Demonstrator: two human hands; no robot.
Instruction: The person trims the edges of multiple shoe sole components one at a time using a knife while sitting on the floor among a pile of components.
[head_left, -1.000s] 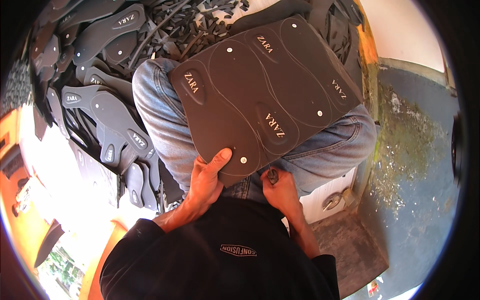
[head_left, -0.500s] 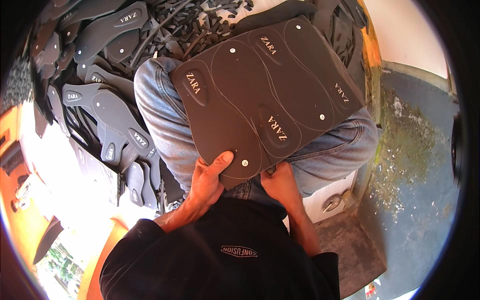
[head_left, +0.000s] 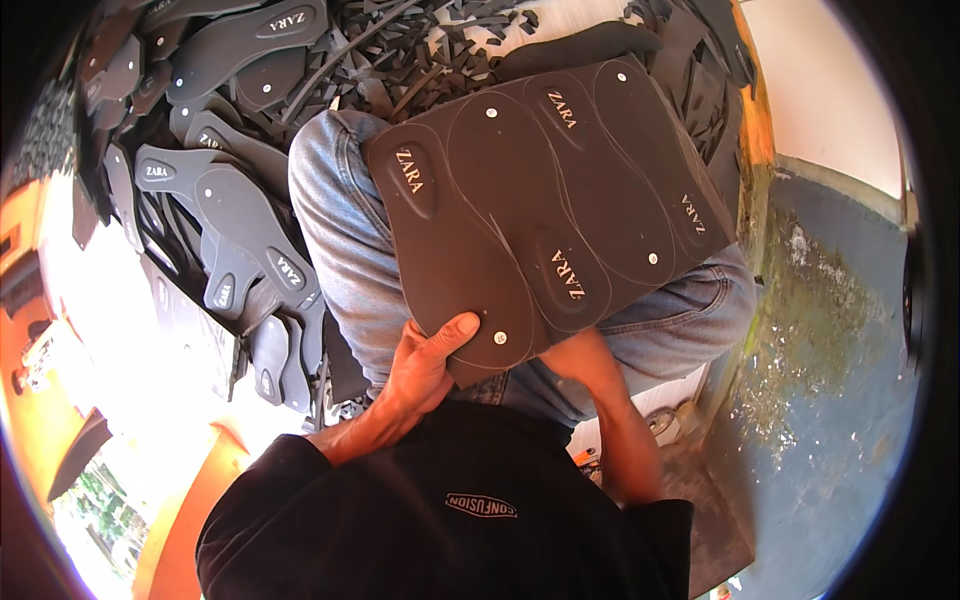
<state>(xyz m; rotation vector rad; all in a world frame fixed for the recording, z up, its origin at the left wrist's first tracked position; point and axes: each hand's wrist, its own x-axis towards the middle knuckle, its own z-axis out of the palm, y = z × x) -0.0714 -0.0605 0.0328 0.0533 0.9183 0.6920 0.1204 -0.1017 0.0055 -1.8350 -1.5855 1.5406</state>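
Pinching the near edge of the dark sheet (head_left: pixel 590 170) laid across the jeans (head_left: pixel 335 220), the left hand (head_left: pixel 423 368) stays put while the right hand (head_left: pixel 585 357) has slid beneath, so I cannot tell its grip or check its work.

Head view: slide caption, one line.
Left hand grips outlined dark sheet lying across jeans; right hand partly beneath.

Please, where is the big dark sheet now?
In the head view, the dark sheet lies across the jeans, just right of centre, its near edge in the left hand.
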